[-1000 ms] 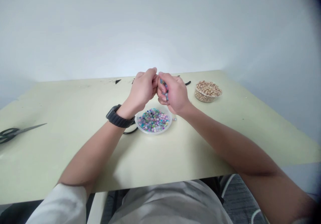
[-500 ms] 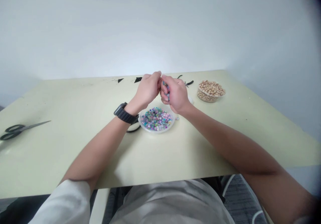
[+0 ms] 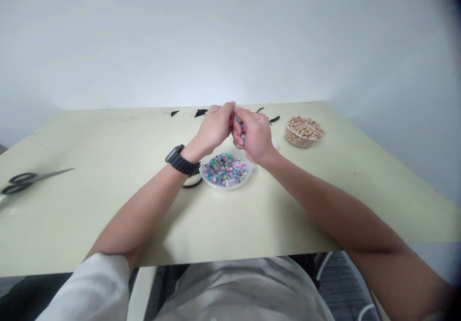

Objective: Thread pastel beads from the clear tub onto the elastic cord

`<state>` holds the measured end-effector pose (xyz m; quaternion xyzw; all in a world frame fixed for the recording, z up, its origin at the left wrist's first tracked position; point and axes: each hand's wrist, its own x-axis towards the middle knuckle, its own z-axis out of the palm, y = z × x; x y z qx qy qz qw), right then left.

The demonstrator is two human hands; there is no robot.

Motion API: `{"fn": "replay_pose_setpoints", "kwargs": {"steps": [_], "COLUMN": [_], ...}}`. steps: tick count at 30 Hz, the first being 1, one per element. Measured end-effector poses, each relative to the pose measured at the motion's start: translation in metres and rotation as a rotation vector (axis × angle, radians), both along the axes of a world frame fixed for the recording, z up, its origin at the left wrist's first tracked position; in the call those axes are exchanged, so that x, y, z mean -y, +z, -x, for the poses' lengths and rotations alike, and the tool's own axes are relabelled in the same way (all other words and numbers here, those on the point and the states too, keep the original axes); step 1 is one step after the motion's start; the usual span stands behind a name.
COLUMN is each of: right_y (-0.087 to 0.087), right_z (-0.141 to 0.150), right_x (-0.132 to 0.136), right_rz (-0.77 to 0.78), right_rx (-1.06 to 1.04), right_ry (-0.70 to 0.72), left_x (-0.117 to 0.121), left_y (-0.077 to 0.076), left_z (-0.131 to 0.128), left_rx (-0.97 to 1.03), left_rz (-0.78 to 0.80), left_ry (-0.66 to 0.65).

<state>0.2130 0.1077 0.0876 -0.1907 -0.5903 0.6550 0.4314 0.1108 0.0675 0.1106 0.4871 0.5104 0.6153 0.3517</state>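
Both hands meet fingertip to fingertip above the far side of a clear bowl (image 3: 226,188) filled with small colored beads (image 3: 225,170). My right hand (image 3: 255,136) is closed round a string of beads (image 3: 243,129), part of which shows along its curled fingers. My left hand (image 3: 216,125) is pinched closed against the right one's fingertips; what lies between its fingers is hidden. A black watch is on the left wrist.
Scissors (image 3: 27,182) with black handles lie at the left. A tub of light tan pieces (image 3: 305,131) stands at the right, beside black-handled pliers (image 3: 273,119). Black scraps (image 3: 200,113) lie near the wall. A black loop (image 3: 192,184) shows beside the bowl.
The hands stay together in nearly the same pose over the bowl. The whole view has shifted slightly; the things on the table have not visibly moved.
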Motion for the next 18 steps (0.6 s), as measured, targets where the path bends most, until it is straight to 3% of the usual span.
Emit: {"fn": "replay_pose_setpoints", "kwargs": {"steps": [10, 18], "right_y": [-0.0050, -0.0009], "right_z": [0.0018, 0.0004], "right_x": [0.0015, 0.0014], "right_rz": [0.134, 0.133], "right_rx": [-0.089, -0.107], "right_ry": [0.094, 0.109], "left_x": [0.0027, 0.0015], "left_y": [0.0033, 0.0048], "left_z": [0.0008, 0.0005], "left_rx": [-0.002, 0.030], "left_rz": [0.044, 0.039], "left_ry": [0.005, -0.009]}}
